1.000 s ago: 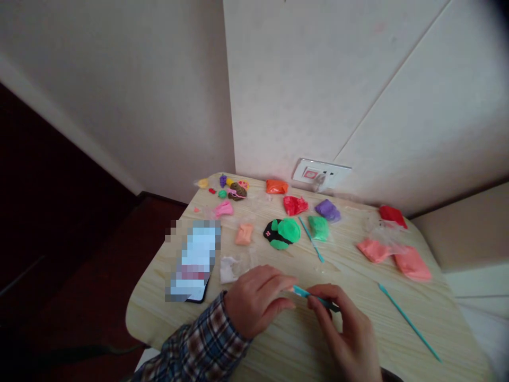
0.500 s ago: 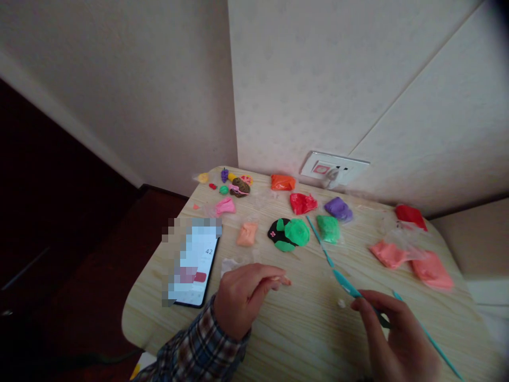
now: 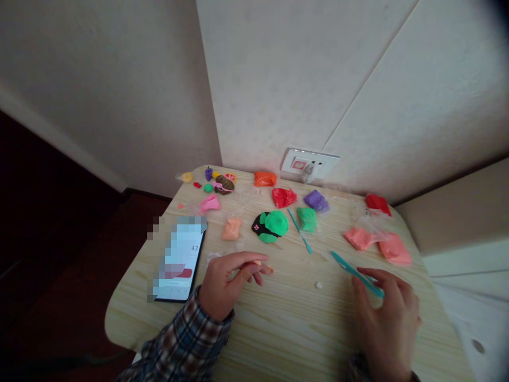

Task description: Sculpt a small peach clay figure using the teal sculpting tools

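Table (image 3: 278,334) pale beige, wood-grained. From its middle: sleeve (image 3: 186,339) blue-brown-white plaid, eight o'clock; tool (image 3: 345,265) teal, three o'clock; orange packet (image 3: 265,179), twelve o'clock; purple packet (image 3: 316,201), one o'clock.

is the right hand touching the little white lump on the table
Apart: the head view shows bare tabletop between the right hand and the white lump.

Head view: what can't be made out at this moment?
Head view: phone, part of its screen pixelated.
Head view: peach bit at the left hand, small and blurred; shape unclear.
Head view: teal tool, partly covered by the right hand.
Head view: white packet, partly behind the left hand.
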The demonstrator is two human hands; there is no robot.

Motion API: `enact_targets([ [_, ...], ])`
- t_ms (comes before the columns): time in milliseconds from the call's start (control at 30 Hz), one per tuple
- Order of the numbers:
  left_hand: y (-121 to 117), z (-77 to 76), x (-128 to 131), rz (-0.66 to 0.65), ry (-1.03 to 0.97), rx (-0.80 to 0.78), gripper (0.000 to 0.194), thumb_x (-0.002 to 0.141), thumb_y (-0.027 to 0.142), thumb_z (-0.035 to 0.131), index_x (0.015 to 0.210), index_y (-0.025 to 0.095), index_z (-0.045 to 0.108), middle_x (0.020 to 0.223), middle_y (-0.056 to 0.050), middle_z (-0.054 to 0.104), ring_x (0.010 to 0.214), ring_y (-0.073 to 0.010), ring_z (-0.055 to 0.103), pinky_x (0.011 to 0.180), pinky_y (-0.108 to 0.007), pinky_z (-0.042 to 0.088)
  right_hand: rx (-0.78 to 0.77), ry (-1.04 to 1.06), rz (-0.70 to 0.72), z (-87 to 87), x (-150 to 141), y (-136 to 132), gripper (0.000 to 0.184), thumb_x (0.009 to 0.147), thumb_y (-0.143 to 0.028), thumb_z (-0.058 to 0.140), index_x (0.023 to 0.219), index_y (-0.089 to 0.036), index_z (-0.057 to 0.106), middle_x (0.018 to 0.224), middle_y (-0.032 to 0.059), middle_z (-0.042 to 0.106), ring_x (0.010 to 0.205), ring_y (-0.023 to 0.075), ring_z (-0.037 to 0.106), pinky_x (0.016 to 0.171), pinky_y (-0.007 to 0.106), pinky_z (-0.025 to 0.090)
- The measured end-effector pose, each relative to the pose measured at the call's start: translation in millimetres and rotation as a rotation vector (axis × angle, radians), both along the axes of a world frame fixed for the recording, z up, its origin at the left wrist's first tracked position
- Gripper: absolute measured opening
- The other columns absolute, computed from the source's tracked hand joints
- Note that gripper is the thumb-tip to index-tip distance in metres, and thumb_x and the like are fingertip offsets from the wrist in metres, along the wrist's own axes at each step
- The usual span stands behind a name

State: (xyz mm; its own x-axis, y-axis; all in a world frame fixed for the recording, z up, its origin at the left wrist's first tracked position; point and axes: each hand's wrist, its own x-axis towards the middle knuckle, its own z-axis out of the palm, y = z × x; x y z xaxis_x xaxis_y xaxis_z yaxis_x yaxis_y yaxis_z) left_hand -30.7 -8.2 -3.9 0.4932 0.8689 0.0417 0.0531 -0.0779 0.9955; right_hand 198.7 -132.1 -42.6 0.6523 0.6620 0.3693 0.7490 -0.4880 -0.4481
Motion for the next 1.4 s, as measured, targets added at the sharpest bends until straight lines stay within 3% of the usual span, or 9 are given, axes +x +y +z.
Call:
enact_targets([
  [200,-2,-3.8,3,-0.100,-0.073,-0.222,0.020,0.083,0.025,0.059,0.098,0.012,0.062,0.068,-0.005,0.073,0.052,-0.0127,0.065,0.051,-0.022,0.049,0.251,0.152,0.299,21.4,-22,11,0.017,0.088,-0.032,0.051,0.096,-0.019,0.059,0.098,0.0100,0.059,0.096,0.0259,0.054,0.086,0.043,0.041],
  [367,-4,-5.7,3,-0.328,-0.187,-0.457,0.028,0.082,0.037,0.062,0.095,0.016,0.049,0.055,0.000,0.068,0.041,-0.0107,0.059,0.042,-0.018,0.039,0.139,0.423,0.783,38.6,-58,25,0.024,0.088,-0.022,0.055,0.111,-0.026,0.058,0.097,0.0049,0.064,0.092,0.0210,0.057,0.079,0.036,0.046],
  [467,-4,-10.4,2,-0.416,-0.236,-0.543,0.036,0.078,0.040,0.067,0.096,0.017,0.046,0.056,0.002,0.067,0.039,-0.0102,0.057,0.039,-0.017,0.039,0.128,0.483,0.911,44.1,-75,34,0.020,0.088,-0.023,0.056,0.107,-0.027,0.062,0.096,0.0044,0.066,0.091,0.0211,0.059,0.079,0.036,0.047],
  [600,-4,-12.8,3,-0.417,-0.260,-0.567,0.046,0.073,0.047,0.071,0.096,0.016,0.047,0.057,0.003,0.066,0.040,-0.0085,0.055,0.038,-0.017,0.040,0.215,0.539,0.889,44.2,-82,40,0.009,0.088,-0.021,0.057,0.092,-0.024,0.065,0.084,0.0022,0.066,0.083,0.0179,0.059,0.074,0.032,0.047],
  [700,-4,-7.8,5,-0.382,-0.252,-0.596,0.048,0.066,0.041,0.078,0.094,0.015,0.050,0.060,0.003,0.066,0.045,-0.0091,0.057,0.041,-0.018,0.043,0.252,0.572,0.836,41.1,-80,40,0.008,0.087,-0.018,0.058,0.089,-0.024,0.063,0.081,0.0000,0.065,0.080,0.0152,0.059,0.071,0.028,0.047],
  [833,-2,-2.0,7,-0.301,-0.195,-0.557,0.033,0.066,0.028,0.079,0.083,0.014,0.054,0.064,0.001,0.068,0.052,-0.0095,0.059,0.048,-0.019,0.048,0.259,0.565,0.764,34.0,-78,38,0.005,0.085,-0.018,0.061,0.086,-0.023,0.062,0.077,-0.0002,0.064,0.075,0.0150,0.059,0.066,0.026,0.047],
  [1133,0,-5.1,6,-0.175,-0.087,-0.409,0.010,0.071,0.019,0.070,0.072,0.012,0.063,0.062,0.000,0.069,0.052,-0.0095,0.062,0.053,-0.020,0.051,0.321,0.584,0.707,23.7,-81,35,0.009,0.084,-0.017,0.062,0.078,-0.022,0.059,0.076,-0.0017,0.062,0.073,0.0120,0.061,0.065,0.022,0.048],
  [1300,0,-7.0,5,-0.190,-0.062,-0.339,0.005,0.073,0.017,0.066,0.071,0.014,0.064,0.057,0.003,0.066,0.050,-0.0094,0.061,0.052,-0.020,0.050,0.281,0.565,0.743,23.5,-82,36,0.003,0.085,-0.020,0.061,0.087,-0.021,0.059,0.079,0.0001,0.063,0.076,0.0140,0.061,0.068,0.025,0.049],
  [1400,0,-7.6,4,-0.198,-0.037,-0.229,0.005,0.074,0.017,0.066,0.071,0.014,0.065,0.061,0.001,0.066,0.053,-0.0100,0.061,0.054,-0.020,0.050,0.251,0.564,0.766,23.8,-83,36,0.015,0.083,-0.025,0.063,0.096,-0.019,0.057,0.081,0.0015,0.063,0.075,0.0151,0.060,0.067,0.026,0.050],
])
